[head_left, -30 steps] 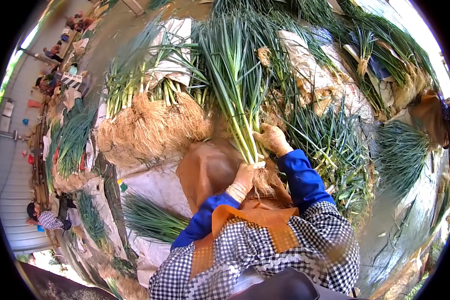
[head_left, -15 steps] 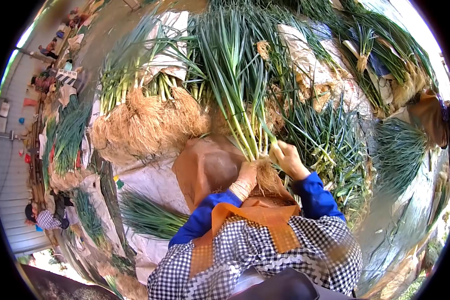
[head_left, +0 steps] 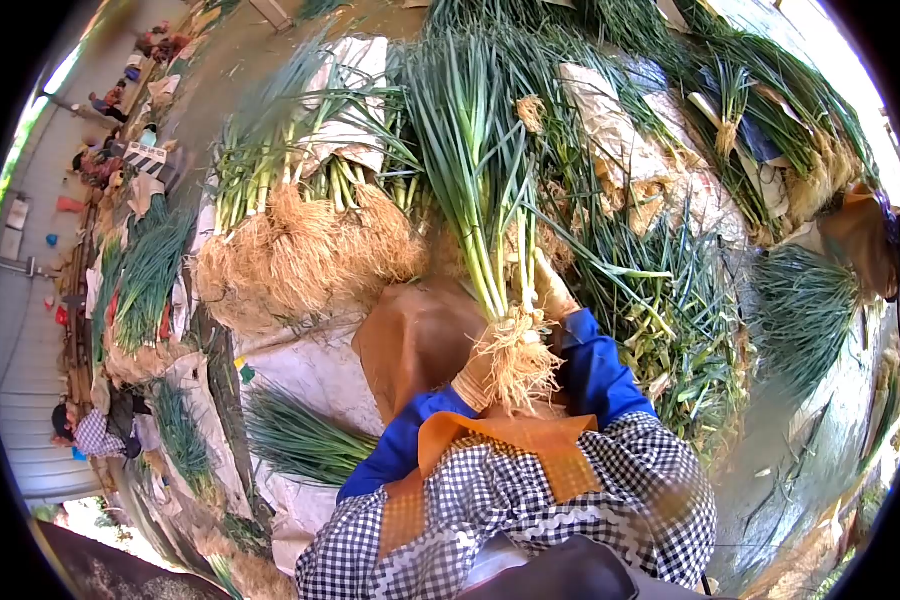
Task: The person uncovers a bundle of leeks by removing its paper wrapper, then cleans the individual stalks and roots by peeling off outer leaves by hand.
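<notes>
A bunch of green onions (head_left: 485, 260) stands upright before me, its leaves pointing away and its pale shaggy roots (head_left: 518, 362) facing my lap. My left hand (head_left: 475, 380) is closed round the root end from the left, with its fingers partly hidden behind the roots. On the right, my right hand (head_left: 553, 290) grips the white lower stalks, its fingertips partly covered by them. Beneath the bunch, a brown plastic sheet (head_left: 405, 335) lies over my lap. A loose leaf with a pale end (head_left: 635, 273) rests on the heap of trimmed leaves (head_left: 685, 330) to the right.
Bundled green onions with tan roots (head_left: 305, 245) lie at the front left. More leaves (head_left: 305, 435) lie on a pale sack (head_left: 305, 370). Other bundles (head_left: 800, 310) are at the right. Several people (head_left: 95, 435) sit along the far left.
My right hand has drawn in from the right, behind the stalks. The roots have turned more toward me and spread out. A loose leaf now shows on the right-hand heap.
</notes>
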`<action>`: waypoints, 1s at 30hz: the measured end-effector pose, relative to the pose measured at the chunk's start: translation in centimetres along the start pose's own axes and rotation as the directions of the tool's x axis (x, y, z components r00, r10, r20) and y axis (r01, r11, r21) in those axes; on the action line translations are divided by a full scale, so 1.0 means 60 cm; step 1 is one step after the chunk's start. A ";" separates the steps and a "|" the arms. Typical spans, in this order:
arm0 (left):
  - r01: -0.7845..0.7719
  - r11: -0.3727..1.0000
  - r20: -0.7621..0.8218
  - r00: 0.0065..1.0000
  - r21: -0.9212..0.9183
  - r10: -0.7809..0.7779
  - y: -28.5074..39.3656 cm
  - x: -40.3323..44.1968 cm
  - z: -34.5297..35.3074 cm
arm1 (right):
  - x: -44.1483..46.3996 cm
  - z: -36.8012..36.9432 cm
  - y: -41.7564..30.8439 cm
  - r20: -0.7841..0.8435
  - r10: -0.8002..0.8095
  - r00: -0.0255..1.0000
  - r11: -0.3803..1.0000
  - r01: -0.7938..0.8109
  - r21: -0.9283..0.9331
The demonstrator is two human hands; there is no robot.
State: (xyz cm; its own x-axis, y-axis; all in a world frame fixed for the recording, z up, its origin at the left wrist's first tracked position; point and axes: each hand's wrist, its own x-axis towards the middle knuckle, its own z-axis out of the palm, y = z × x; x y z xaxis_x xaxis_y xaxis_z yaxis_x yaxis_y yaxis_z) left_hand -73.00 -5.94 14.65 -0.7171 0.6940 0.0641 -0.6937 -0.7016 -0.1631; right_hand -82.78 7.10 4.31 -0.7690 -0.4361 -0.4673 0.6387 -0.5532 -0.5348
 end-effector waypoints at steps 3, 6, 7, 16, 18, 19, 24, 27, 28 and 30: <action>-0.114 0.928 -0.357 0.901 0.354 0.247 0.022 -0.045 -0.026 | -0.008 0.055 -0.015 0.001 -0.076 0.997 0.997 0.076 -0.002; -0.029 0.926 -0.516 0.824 0.375 0.235 0.038 -0.065 -0.012 | 0.005 0.038 -0.011 0.173 -0.484 0.858 0.397 0.392 -0.830; -0.025 0.930 -0.526 0.819 0.366 0.229 0.039 -0.064 -0.026 | -0.004 0.034 -0.002 0.330 -0.670 0.664 -0.239 0.228 -0.944; -0.192 0.919 -0.501 0.791 0.344 0.352 0.065 -0.049 -0.097 | -0.281 0.033 -0.095 -0.029 -0.440 0.898 0.694 0.319 -0.646; -0.158 0.936 -0.493 0.815 0.316 0.304 0.070 -0.047 -0.083 | -0.280 -0.047 -0.162 -0.230 -0.460 0.857 0.119 -0.198 -0.973; -0.139 0.941 -0.485 0.827 0.310 0.282 0.063 -0.044 -0.069 | -0.251 -0.114 -0.165 -0.313 -0.461 0.831 -0.295 -0.476 -0.829; -0.070 0.946 -0.524 0.819 0.316 0.235 0.056 -0.043 -0.044 | -0.050 -0.018 -0.138 0.332 -0.671 0.663 -0.376 0.081 -0.923; -0.060 0.939 -0.481 0.846 0.338 0.228 0.064 -0.049 -0.001 | 0.041 -0.055 -0.090 0.230 -0.406 0.885 -0.518 -0.016 -0.855; -0.106 0.925 -0.416 0.870 0.366 0.264 0.069 -0.053 0.035 | 0.037 -0.082 -0.076 0.204 -0.272 0.940 -0.647 -0.021 -0.762; -0.192 0.888 -0.283 0.901 0.418 0.328 0.078 -0.065 0.114 | -0.020 -0.204 -0.026 0.205 -0.056 0.977 -0.781 0.085 -0.619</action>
State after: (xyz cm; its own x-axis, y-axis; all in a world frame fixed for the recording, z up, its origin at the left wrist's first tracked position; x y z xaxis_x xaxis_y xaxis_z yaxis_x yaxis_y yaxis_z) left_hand -73.92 -13.04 20.38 -0.8545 0.4413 -0.2740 -0.5069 -0.8237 0.2542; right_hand -82.56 17.20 -2.92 -0.7927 -0.5403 -0.2824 -0.5480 0.8344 -0.0580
